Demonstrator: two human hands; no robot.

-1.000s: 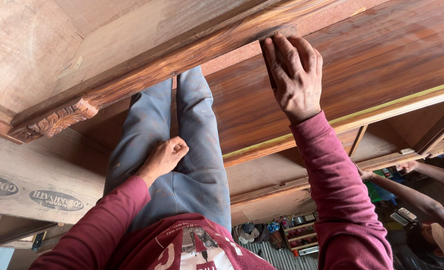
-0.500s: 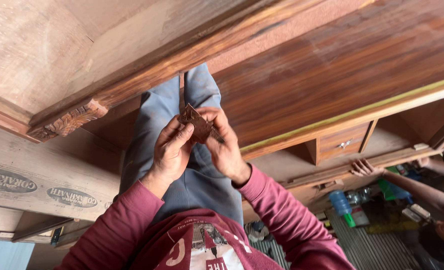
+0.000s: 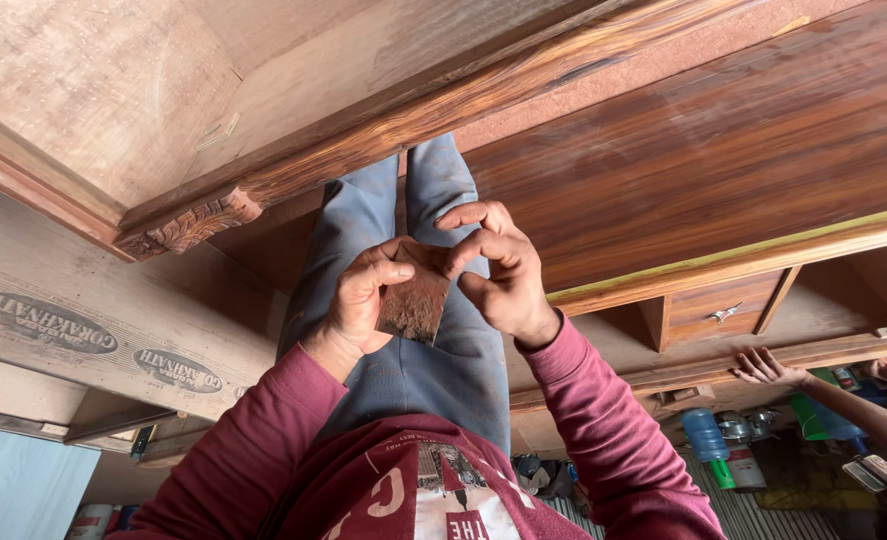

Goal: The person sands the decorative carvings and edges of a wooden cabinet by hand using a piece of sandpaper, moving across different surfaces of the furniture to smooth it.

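Note:
Both my hands meet over my lap, above my grey-blue trousers (image 3: 404,200). Between them is a small brown square sheet, like worn sandpaper (image 3: 416,302). My left hand (image 3: 356,305) grips its left edge with thumb and fingers. My right hand (image 3: 499,270) pinches its top right corner. Dark red sleeves cover both my arms. A large polished reddish wooden panel (image 3: 704,150) lies just beyond my right hand.
A carved wooden moulding (image 3: 189,225) ends a long beam at left, above a pale printed board (image 3: 94,340). A small drawer with a metal handle (image 3: 724,312) sits at right. Another person's hand (image 3: 764,368) reaches in at lower right, near a blue bottle (image 3: 706,432).
My right hand left the polished panel and came down to my lap. My left hand rose off my thigh. Both now hold the brown sheet, and the view has shifted slightly.

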